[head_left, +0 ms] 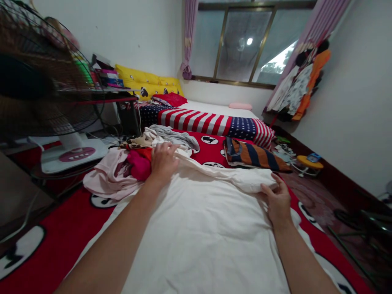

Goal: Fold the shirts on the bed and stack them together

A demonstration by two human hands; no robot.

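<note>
A large white cloth [199,220] lies spread over the red bed in front of me, its far edge rolled into a fold. My left hand [163,161] rests on the left end of that fold, fingers curled over the fabric. My right hand [277,200] grips the right end of the fold, thumb on top. Just left of my left hand is a heap of clothes [122,167] in pink, magenta, red and grey.
A standing fan [45,94] is close at the left. A folded striped orange and navy garment [251,154] lies beyond the cloth. A stars-and-stripes blanket [214,120] and yellow pillows [147,81] sit farther back. Clothes hang on the right wall [303,85]; floor clutter lies at right.
</note>
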